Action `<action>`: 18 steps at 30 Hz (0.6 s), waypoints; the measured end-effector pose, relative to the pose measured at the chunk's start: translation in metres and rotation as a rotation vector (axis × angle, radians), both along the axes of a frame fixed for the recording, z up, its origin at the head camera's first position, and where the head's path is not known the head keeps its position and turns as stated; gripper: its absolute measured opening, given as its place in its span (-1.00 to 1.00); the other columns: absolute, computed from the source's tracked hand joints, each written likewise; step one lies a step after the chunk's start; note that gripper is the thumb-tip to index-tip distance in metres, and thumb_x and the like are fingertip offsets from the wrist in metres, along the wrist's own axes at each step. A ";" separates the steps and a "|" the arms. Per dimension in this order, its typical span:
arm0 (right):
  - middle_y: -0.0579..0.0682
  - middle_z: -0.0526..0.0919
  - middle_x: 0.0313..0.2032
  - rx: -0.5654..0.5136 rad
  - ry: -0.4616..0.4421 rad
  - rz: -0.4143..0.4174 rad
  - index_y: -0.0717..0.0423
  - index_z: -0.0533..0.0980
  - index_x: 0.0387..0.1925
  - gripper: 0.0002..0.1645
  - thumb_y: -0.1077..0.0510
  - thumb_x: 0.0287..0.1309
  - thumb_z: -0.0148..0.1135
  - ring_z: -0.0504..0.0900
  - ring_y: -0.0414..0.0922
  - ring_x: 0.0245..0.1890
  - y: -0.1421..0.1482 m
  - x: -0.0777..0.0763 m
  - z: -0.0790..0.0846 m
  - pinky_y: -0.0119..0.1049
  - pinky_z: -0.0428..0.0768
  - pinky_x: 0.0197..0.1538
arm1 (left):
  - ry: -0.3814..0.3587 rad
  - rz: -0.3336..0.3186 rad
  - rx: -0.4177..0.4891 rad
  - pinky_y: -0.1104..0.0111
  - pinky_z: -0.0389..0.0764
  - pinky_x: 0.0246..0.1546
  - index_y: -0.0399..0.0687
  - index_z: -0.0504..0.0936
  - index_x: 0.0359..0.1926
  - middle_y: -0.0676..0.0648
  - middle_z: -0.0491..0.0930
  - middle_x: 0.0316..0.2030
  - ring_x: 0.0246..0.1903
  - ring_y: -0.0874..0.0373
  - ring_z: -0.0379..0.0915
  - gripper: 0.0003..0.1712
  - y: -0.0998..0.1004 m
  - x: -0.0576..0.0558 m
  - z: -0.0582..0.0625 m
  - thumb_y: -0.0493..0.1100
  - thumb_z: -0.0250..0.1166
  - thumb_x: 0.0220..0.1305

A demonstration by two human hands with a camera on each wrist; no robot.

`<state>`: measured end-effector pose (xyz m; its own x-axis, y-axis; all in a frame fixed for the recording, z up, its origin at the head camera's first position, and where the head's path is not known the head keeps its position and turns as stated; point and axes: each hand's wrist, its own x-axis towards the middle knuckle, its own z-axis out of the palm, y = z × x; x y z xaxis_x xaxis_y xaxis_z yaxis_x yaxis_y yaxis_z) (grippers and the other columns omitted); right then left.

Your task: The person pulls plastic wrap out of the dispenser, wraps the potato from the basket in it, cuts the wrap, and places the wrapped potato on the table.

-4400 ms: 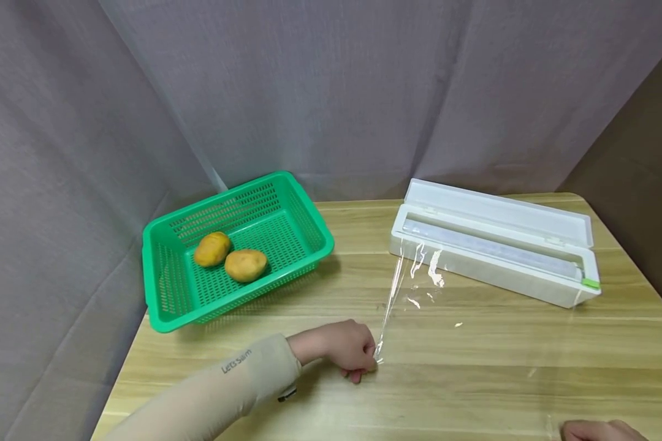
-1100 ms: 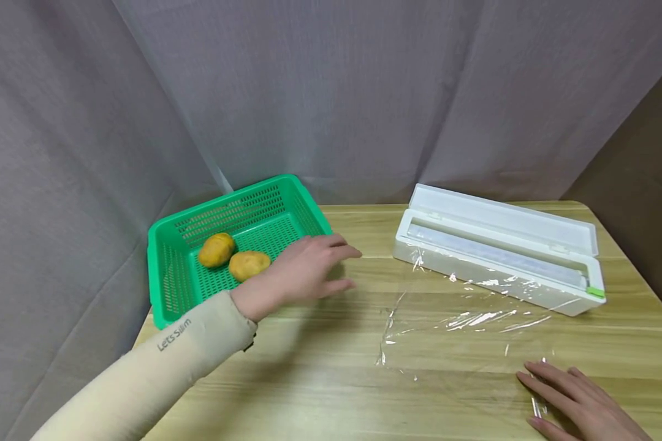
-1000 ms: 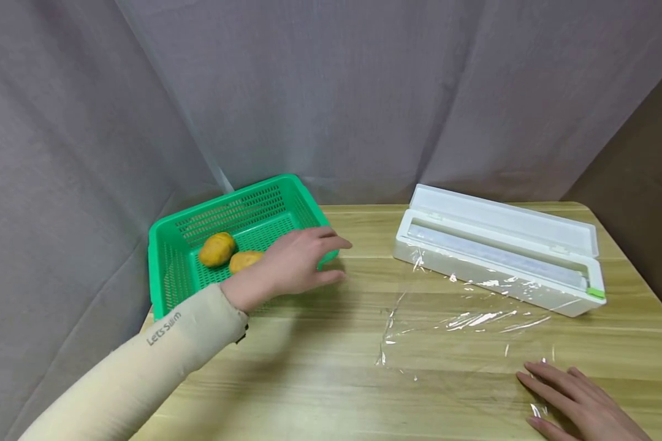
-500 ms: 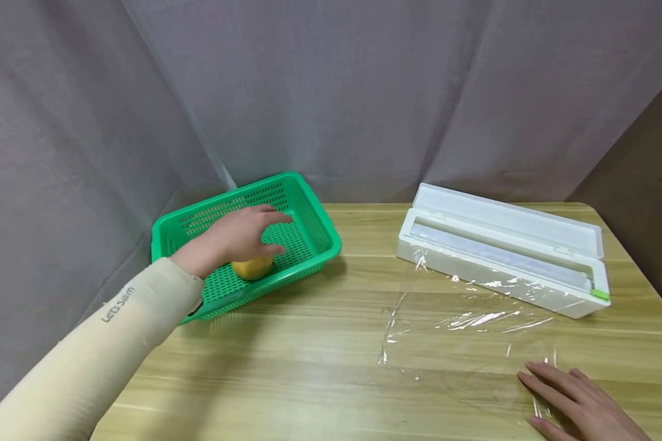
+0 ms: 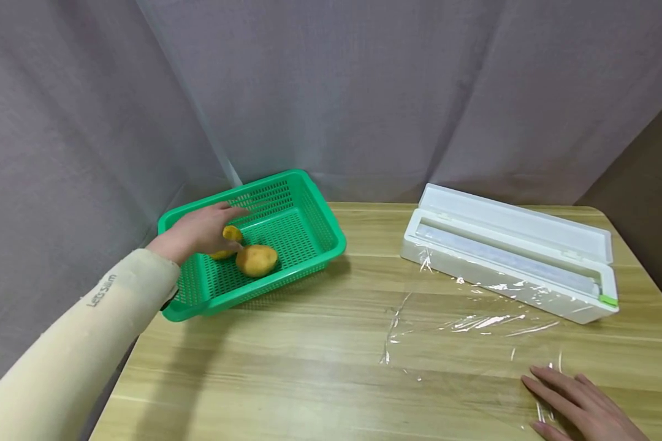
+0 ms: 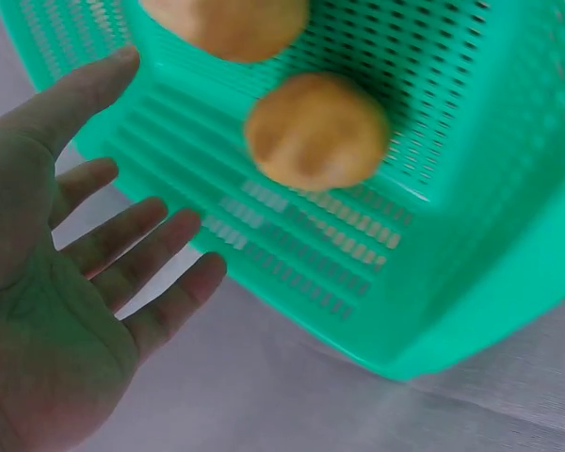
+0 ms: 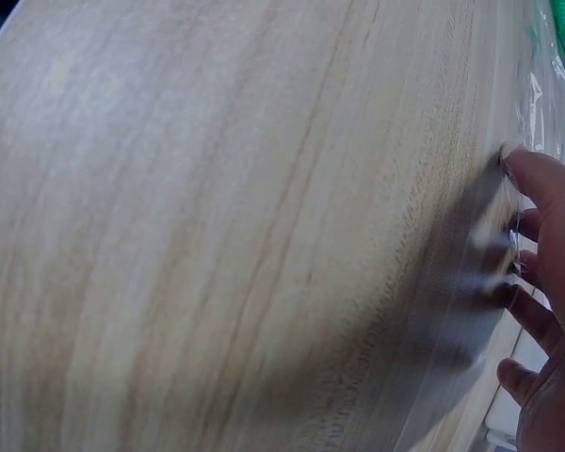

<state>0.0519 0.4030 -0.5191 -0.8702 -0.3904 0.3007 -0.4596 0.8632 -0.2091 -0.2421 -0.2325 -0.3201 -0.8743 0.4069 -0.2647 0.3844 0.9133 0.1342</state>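
My left hand hovers over the left part of a green plastic basket, its fingers spread and holding nothing. Two potatoes lie in the basket: the nearer potato shows whole, the farther potato is partly hidden behind the hand. In the left wrist view both potatoes are apart from the open palm. My right hand rests with extended fingers on a sheet of cling film spread over the table. The film runs out of a white dispenser box with its lid raised.
The wooden table carries all of this. A green cutter tab sits at the right end of the box. Grey curtains stand behind and to the left, a brown panel to the right.
My left hand let go of the film's corner, then moved left across the basket to above the potatoes. The film, earlier pulled taut, now lies flat; my right hand has flattened onto it.
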 end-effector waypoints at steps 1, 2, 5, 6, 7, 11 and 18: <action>-0.42 0.40 0.34 0.001 -0.002 -0.003 -0.35 0.57 0.37 -0.01 -0.15 -0.20 0.75 -0.04 -0.67 0.51 0.000 0.000 0.000 -0.60 -0.29 0.53 | -0.002 0.002 -0.004 -0.30 0.40 0.36 -0.11 0.35 0.59 -0.44 0.24 0.53 0.47 -0.43 0.25 -0.11 -0.003 -0.001 -0.001 -0.07 0.52 0.35; -0.40 0.42 0.33 0.002 -0.004 -0.006 -0.35 0.57 0.37 -0.01 -0.15 -0.20 0.76 -0.05 -0.68 0.50 0.000 0.000 -0.001 -0.61 -0.29 0.53 | -0.006 0.005 -0.011 -0.30 0.40 0.35 -0.11 0.33 0.60 -0.45 0.24 0.53 0.47 -0.44 0.24 -0.09 -0.005 -0.001 -0.002 -0.08 0.53 0.34; -0.38 0.43 0.32 0.004 -0.002 -0.008 -0.36 0.57 0.37 0.00 -0.15 -0.21 0.76 -0.05 -0.68 0.50 0.000 -0.001 -0.001 -0.61 -0.29 0.53 | -0.005 0.007 -0.035 -0.31 0.41 0.35 -0.15 0.32 0.60 -0.47 0.26 0.51 0.44 -0.46 0.27 -0.07 -0.011 -0.002 -0.007 -0.09 0.53 0.32; -0.41 0.41 0.33 0.004 0.000 -0.007 -0.37 0.56 0.37 0.00 -0.15 -0.21 0.76 -0.05 -0.68 0.50 0.000 -0.001 -0.001 -0.61 -0.29 0.53 | -0.002 0.008 -0.042 -0.30 0.42 0.34 -0.17 0.33 0.59 -0.48 0.29 0.49 0.43 -0.45 0.29 -0.07 -0.013 -0.003 -0.008 -0.09 0.53 0.31; -0.39 0.42 0.32 0.005 -0.001 -0.009 -0.37 0.56 0.37 0.00 -0.16 -0.21 0.76 -0.05 -0.68 0.50 -0.001 -0.001 -0.001 -0.61 -0.29 0.53 | 0.002 0.010 -0.046 -0.29 0.43 0.33 -0.18 0.33 0.59 -0.48 0.32 0.47 0.42 -0.44 0.31 -0.07 -0.015 -0.003 -0.011 -0.09 0.53 0.30; -0.42 0.41 0.33 -0.005 0.008 -0.010 -0.36 0.57 0.36 0.00 -0.14 -0.22 0.76 -0.03 -0.68 0.50 -0.002 0.000 0.000 -0.62 -0.28 0.52 | 0.010 0.019 -0.059 -0.29 0.44 0.33 -0.21 0.34 0.58 -0.48 0.38 0.41 0.39 -0.45 0.33 -0.07 -0.020 -0.006 -0.018 -0.07 0.49 0.28; -0.36 0.46 0.29 -0.014 0.006 -0.030 -0.36 0.58 0.35 -0.01 -0.13 -0.23 0.77 -0.02 -0.70 0.48 -0.005 0.002 0.000 -0.64 -0.28 0.50 | -0.005 0.054 -0.090 -0.30 0.49 0.25 -0.18 0.30 0.59 -0.50 0.41 0.36 0.32 -0.46 0.39 -0.04 -0.027 -0.014 -0.031 -0.06 0.46 0.24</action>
<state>0.0535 0.3982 -0.5186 -0.8796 -0.3603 0.3108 -0.4350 0.8736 -0.2184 -0.2557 -0.2594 -0.3513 -0.8928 0.3337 -0.3025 0.3341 0.9411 0.0522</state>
